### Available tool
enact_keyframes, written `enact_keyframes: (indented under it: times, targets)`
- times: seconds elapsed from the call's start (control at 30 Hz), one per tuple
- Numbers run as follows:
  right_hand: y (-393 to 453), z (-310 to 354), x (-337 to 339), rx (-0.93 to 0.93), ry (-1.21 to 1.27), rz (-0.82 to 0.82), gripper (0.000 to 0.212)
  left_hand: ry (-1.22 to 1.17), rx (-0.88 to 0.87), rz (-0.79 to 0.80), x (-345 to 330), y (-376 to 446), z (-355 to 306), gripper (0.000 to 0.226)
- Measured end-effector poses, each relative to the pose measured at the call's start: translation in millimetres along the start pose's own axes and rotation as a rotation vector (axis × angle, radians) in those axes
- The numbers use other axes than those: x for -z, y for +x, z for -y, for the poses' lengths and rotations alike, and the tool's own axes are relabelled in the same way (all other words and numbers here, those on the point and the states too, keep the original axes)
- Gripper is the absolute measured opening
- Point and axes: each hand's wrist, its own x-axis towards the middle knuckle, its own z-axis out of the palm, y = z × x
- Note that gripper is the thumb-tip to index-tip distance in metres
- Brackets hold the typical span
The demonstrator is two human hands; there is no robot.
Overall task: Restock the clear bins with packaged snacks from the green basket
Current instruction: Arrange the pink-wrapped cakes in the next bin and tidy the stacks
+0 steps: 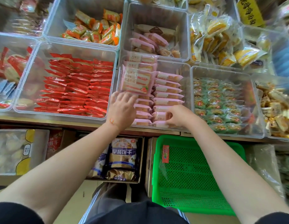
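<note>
A clear bin (186, 81) in the middle of the shelf holds two rows of pink snack packs (168, 96), with larger pink toast packs (137, 81) stacked upright at its far left. My left hand (122, 109) reaches into this bin with fingers spread, touching the lower edge of the front toast pack. My right hand (179, 116) pinches a pink snack pack (159, 116) in the near right row. The green basket (195, 173) sits below the shelf to the right and shows only a small red label inside.
Neighbouring clear bins hold red packs (76, 88), orange packs (95, 28), green packs (219, 107) and yellow packs (218, 41). A cardboard box of blue biscuit bags (122, 157) stands under the shelf beside the basket. My legs are below.
</note>
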Motion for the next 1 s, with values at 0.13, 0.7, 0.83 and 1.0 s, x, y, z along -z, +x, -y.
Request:
enact_keyframes:
  times: [0.13,0.7,0.83,1.0]
  targets:
    - [2.8,-4.0,-19.4,0.026,-0.076,-0.023,0.022,-0.05,-0.082,0.317,-8.3,2.7,-44.0,0.043]
    - [2.8,3.9,-21.4,0.09,-0.019,-0.032,0.041,-0.065,0.06,0.435,-16.8,12.9,-46.2,0.049]
    - [7.1,-0.5,-5.6,0.072,0.069,-0.13,0.028,-0.074,0.048,0.442,-17.8,13.5,-44.0,0.058]
    - [31.3,-1.5,-26.9,0.121,-0.016,-0.26,0.054,-0.063,0.066,0.507,-21.1,17.2,-43.8,0.064]
